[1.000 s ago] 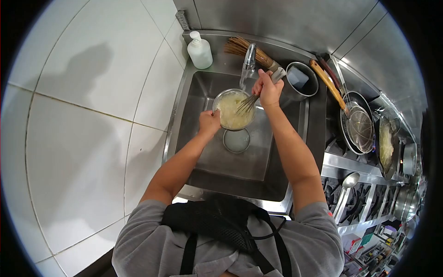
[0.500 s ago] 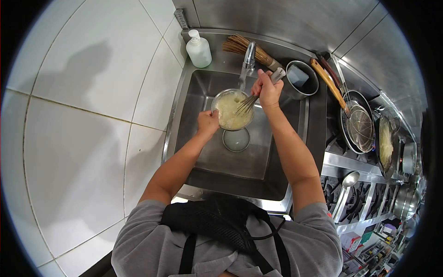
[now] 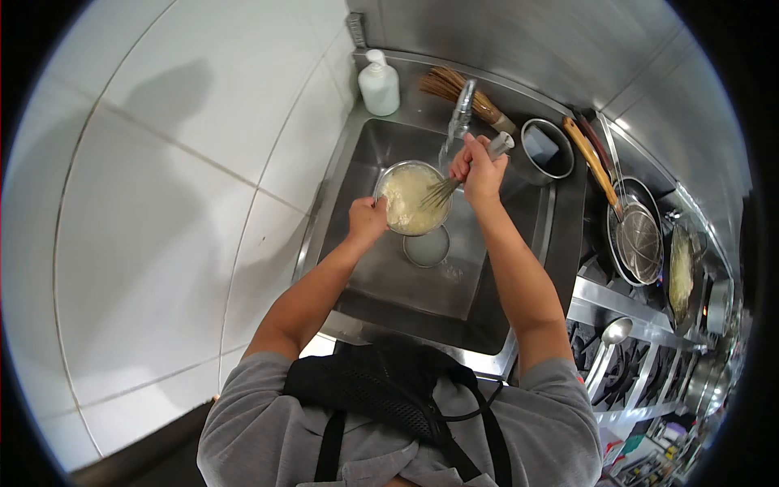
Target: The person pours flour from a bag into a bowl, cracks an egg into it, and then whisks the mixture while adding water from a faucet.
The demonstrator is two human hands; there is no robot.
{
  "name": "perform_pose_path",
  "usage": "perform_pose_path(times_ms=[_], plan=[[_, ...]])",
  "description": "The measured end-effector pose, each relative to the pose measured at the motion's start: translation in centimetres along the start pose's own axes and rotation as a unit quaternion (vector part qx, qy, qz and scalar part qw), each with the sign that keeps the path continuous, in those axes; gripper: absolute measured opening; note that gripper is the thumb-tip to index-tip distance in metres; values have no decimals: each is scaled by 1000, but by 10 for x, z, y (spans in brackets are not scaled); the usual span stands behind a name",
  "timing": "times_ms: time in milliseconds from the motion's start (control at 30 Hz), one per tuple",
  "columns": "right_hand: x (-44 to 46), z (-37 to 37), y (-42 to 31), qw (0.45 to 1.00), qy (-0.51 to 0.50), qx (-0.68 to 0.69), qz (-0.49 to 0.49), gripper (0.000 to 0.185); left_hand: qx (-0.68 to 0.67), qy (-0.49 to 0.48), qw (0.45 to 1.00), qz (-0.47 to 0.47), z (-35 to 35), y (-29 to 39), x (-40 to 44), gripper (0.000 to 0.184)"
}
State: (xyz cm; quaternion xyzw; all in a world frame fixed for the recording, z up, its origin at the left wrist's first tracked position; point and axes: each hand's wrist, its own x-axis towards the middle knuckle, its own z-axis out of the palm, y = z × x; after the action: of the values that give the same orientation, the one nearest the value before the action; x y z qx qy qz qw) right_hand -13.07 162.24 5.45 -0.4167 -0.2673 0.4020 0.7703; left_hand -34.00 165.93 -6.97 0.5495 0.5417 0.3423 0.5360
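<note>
My left hand (image 3: pixel 369 219) grips the left rim of a round metal bowl (image 3: pixel 395 229), held over the sink (image 3: pixel 381 284). Pale yellow, frothy liquid (image 3: pixel 410 195) fills much of the bowl. In my right hand (image 3: pixel 480 172) is a wire whisk (image 3: pixel 442 191), tilted with its wires dipping into the liquid at the bowl's right side. The whisk's metal handle sticks out above my fist. Water appears to run from the faucet (image 3: pixel 462 109) just behind the bowl. Below the bowl, the round sink drain (image 3: pixel 427 247) is partly covered by it.
Behind the sink are a white pump bottle (image 3: pixel 379 85), a bamboo brush (image 3: pixel 479 104) and a metal pot (image 3: pixel 545 170) with a bluish sponge (image 3: pixel 540 146). On the right, a strainer (image 3: pixel 639 243) rests over a pan, and a ladle (image 3: pixel 617 331) lies by the stove burners. A tiled wall (image 3: pixel 162 243) borders the left.
The camera view has turned slightly, shifting the sink and its surroundings to the right. The whisk has moved a little within the bowl. Both hands keep their hold.
</note>
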Motion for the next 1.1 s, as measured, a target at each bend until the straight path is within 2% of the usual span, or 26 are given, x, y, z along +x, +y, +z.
perform_pose_path(times_ms=[167, 233, 300, 367, 433, 500, 567, 633, 700, 767, 833, 900, 967, 1033, 1100], plan=[[-43, 33, -2, 993, -95, 53, 56, 34, -8, 44, 999, -16, -56, 7, -56, 37], [-62, 55, -1, 993, -97, 53, 46, 37, -26, 73, 996, -33, -76, 2, -83, 37], [-87, 80, 9, 991, -99, 63, 58, 37, 22, 119, 993, -3, -96, -8, -105, 37], [-116, 98, 33, 988, -95, 118, 23, 37, 12, 148, 989, -8, -120, -17, -120, 37], [-135, 110, 42, 977, -149, 145, 56, 36, 1, 174, 985, -15, -139, -15, -144, 37], [-141, 123, 41, 972, -199, 83, 92, 36, 30, 209, 975, -63, -152, -12, -161, 39], [-147, 138, 48, 972, -209, 73, 81, 36, 62, 226, 971, -56, -161, -20, -173, 40], [-158, 151, 60, 980, -146, 119, 67, 38, 90, 239, 966, -49, -168, -24, -186, 41], [-170, 158, 72, 976, -171, 110, 73, 39, 19, 254, 964, -81, -174, -28, -195, 40], [-173, 163, 70, 952, -270, 58, 134, 39, 21, 266, 961, -72, -181, -38, -206, 39], [-173, 170, 77, 956, -270, 23, 113, 38, 25, 274, 959, -67, -186, -56, -211, 38], [-178, 174, 86, 976, -188, 58, 96, 38, 27, 297, 953, -61, -188, -67, -210, 38], [-182, 175, 97, 972, -205, 62, 93, 37, 31, 293, 953, -62, -189, -71, -211, 39], [-178, 177, 94, 954, -283, 3, 102, 39, 35, 289, 954, -65, -187, -82, -209, 40], [-174, 182, 96, 965, -248, 8, 85, 40, 137, 335, 932, -17, -185, -86, -203, 40]])
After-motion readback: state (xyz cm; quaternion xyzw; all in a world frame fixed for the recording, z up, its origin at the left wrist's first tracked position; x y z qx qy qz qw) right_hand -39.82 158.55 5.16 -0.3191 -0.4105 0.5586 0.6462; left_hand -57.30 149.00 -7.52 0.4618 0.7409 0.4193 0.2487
